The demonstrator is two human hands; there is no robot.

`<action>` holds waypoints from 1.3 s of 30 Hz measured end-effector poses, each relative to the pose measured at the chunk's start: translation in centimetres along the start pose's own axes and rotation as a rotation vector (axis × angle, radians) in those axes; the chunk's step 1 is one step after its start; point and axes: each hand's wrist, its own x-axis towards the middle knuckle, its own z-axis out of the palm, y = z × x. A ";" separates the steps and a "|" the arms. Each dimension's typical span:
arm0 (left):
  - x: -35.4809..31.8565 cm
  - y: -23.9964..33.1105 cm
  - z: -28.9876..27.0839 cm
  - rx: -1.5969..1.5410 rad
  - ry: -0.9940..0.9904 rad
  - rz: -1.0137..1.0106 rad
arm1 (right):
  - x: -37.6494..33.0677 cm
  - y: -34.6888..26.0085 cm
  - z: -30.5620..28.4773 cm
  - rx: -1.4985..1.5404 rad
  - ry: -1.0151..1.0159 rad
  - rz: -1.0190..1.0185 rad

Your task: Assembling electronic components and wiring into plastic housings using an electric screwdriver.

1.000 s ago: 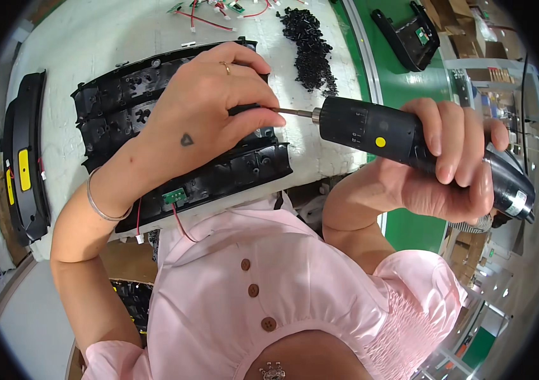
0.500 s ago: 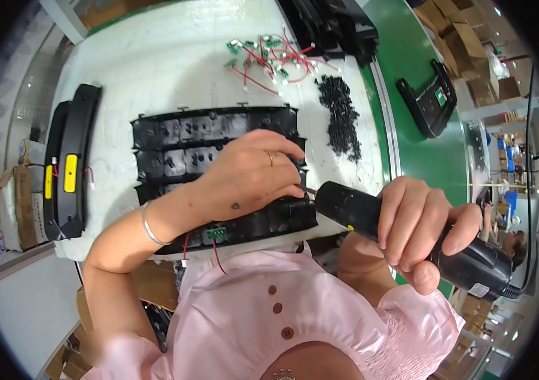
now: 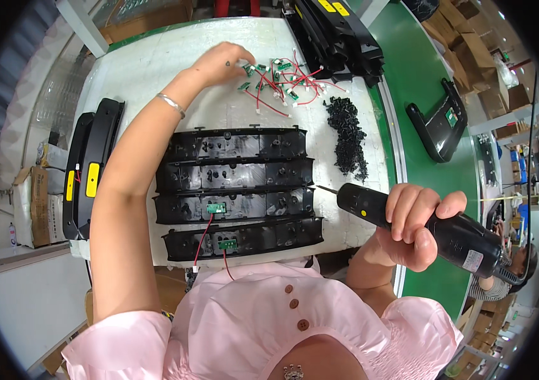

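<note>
My left hand (image 3: 224, 63) reaches to the far side of the table, its fingers pinched on a small green circuit board (image 3: 248, 69) at the left edge of a pile of circuit boards with red wires (image 3: 285, 79). My right hand (image 3: 418, 221) is wrapped around a black electric screwdriver (image 3: 371, 204), whose bit points left, just off the ends of the black plastic housings (image 3: 238, 174). Several of these long housings lie in a stack of rows before me. The two nearest each hold a green circuit board (image 3: 216, 208) with red wire hanging toward me.
A heap of small black screws (image 3: 345, 139) lies right of the housings. Finished-looking black casings with yellow labels (image 3: 95, 171) stand at the left edge. More black casings (image 3: 333, 38) are piled at the far right. A black frame (image 3: 440, 123) rests on the green surface.
My left hand has left the housings and moved far forward to the circuit board pile. The screwdriver has shifted slightly right, its bit now apart from the housings.
</note>
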 end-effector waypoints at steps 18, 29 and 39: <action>0.1 0.9 -2.2 -0.284 0.147 -0.109 | 0.0 0.6 -0.7 0.057 0.048 0.104; 1.0 1.3 0.0 -0.386 -0.095 -0.074 | -0.7 0.1 -0.4 0.015 0.093 0.091; 0.2 5.6 -4.3 -0.984 0.194 -0.161 | -0.3 0.7 0.3 -0.038 0.095 0.093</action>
